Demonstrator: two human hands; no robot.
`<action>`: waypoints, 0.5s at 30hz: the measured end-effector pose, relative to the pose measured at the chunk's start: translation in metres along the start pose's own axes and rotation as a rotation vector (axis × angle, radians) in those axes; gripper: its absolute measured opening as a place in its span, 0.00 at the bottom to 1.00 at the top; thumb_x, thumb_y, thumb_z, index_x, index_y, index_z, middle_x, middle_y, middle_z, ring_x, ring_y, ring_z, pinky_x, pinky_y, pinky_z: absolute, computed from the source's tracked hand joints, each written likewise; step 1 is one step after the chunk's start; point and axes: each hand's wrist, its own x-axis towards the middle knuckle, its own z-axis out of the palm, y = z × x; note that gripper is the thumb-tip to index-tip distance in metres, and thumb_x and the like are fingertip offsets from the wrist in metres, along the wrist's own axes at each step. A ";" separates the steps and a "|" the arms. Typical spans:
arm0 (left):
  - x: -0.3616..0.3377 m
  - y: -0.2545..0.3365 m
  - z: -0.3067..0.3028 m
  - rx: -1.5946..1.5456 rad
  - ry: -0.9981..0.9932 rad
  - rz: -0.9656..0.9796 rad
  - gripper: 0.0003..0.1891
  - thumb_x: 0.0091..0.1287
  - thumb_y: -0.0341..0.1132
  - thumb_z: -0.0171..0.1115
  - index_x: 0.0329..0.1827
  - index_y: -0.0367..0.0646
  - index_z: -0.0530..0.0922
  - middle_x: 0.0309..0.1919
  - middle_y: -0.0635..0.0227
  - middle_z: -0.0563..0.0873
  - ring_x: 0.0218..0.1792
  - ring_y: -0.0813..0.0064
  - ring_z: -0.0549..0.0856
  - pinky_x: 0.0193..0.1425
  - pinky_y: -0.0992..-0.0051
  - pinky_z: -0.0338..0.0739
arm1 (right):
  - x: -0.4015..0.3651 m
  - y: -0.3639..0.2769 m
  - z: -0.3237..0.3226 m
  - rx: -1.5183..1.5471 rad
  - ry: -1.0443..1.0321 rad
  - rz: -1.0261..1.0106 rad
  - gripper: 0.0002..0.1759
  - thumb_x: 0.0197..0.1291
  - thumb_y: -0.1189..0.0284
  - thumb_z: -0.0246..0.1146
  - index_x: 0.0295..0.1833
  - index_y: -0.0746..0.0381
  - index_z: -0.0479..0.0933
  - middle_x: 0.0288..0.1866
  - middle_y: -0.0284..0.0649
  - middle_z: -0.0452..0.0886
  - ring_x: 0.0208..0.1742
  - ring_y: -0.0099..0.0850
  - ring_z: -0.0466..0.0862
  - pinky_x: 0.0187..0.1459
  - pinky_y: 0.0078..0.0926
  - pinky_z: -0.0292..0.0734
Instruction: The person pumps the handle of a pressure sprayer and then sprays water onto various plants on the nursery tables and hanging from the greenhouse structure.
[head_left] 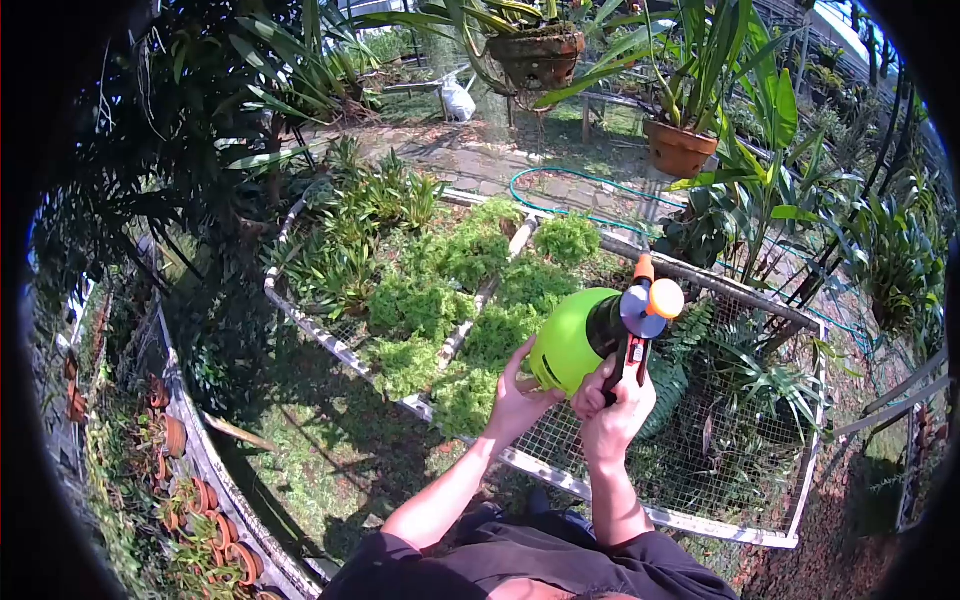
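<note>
A bright green pump spray bottle [568, 345] with a black neck and an orange nozzle and knob is held up in front of me, tilted with its head to the upper right. My right hand [613, 408] is wrapped round its black handle near the trigger. Under the bottle's lower left side, my left hand [520, 398] cups the green body with its fingers against it. Just beyond lie clumps of feathery light-green plants [425, 300] on a wire mesh bench [540, 445].
Hanging clay pots, one at the top [537, 60] and another at right [680, 150], hold strappy plants. A green hose [560, 172] lies on the brick path [450, 160]. Several clay pots [225, 530] line the lower left, behind a curved edge [215, 450].
</note>
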 end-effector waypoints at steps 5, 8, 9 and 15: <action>0.030 0.033 -0.014 -0.129 0.013 0.194 0.50 0.53 0.22 0.75 0.77 0.43 0.53 0.69 0.57 0.68 0.55 0.64 0.83 0.49 0.74 0.86 | 0.009 -0.015 0.045 0.004 -0.176 -0.171 0.21 0.70 0.55 0.52 0.35 0.63 0.64 0.14 0.32 0.60 0.12 0.19 0.58 0.14 0.18 0.54; 0.047 0.045 -0.037 -0.225 -0.013 0.317 0.50 0.53 0.22 0.75 0.77 0.42 0.52 0.71 0.57 0.64 0.56 0.64 0.82 0.49 0.76 0.86 | 0.007 -0.020 0.078 0.017 -0.262 -0.226 0.21 0.69 0.55 0.54 0.35 0.63 0.63 0.16 0.32 0.62 0.13 0.19 0.60 0.15 0.18 0.56; 0.050 0.052 -0.049 -0.242 -0.036 0.294 0.49 0.53 0.20 0.73 0.77 0.42 0.52 0.72 0.58 0.61 0.57 0.64 0.82 0.47 0.79 0.85 | 0.008 -0.017 0.088 0.011 -0.298 -0.253 0.21 0.69 0.55 0.54 0.36 0.64 0.64 0.16 0.32 0.62 0.14 0.19 0.60 0.16 0.17 0.56; 0.047 0.070 -0.125 -0.083 0.056 0.466 0.46 0.54 0.20 0.71 0.76 0.40 0.55 0.70 0.58 0.66 0.63 0.67 0.77 0.48 0.78 0.84 | -0.001 0.014 0.154 -0.046 -0.422 -0.298 0.19 0.73 0.61 0.47 0.37 0.66 0.69 0.17 0.30 0.65 0.16 0.17 0.63 0.19 0.16 0.60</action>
